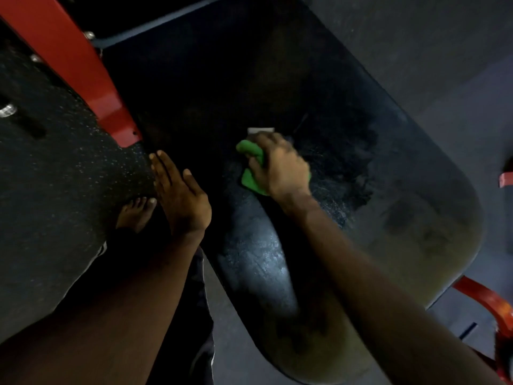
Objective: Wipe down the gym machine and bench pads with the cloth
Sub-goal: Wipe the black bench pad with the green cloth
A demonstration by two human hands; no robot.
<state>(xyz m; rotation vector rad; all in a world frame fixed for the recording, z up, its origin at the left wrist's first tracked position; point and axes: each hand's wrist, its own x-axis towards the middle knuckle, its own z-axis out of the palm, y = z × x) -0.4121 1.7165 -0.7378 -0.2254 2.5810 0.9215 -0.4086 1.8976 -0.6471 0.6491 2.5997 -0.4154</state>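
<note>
Right hand (280, 165) is curled round the green cloth (249, 180) and holds it down on the black pad (361, 120), about mid-pad. The knuckles face us and the fingers point up-frame.

The cloth is bunched. What we can see of it is a strip along the left side of the hand, with its long axis roughly up-down in frame and the top end leaning slightly left. The rest is hidden under the palm.

The pad's long axis runs diagonally from the upper left of the frame to the lower right, and the rounded end is at the lower right. We see a darker smeared patch (347, 168) on the pad just right of the right hand. There is also a glossy sheen (258, 259) nearer to us, between the two forearms.

A small white label (261, 130) sits on the pad, just above the right hand's fingers.

Left hand (177, 195) is flat and holds nothing. Its fingers are straight and together, pointing up-left, and it is over the pad's left edge. We can't tell whether it touches the pad.

Just left of that hand, a bare foot (137, 212) stands on the speckled dark floor (55, 176).

A red frame beam (80, 65) runs diagonally from the top left down to the pad's left edge. More red frame (488, 301) shows beyond the pad's rounded end at the lower right.
</note>
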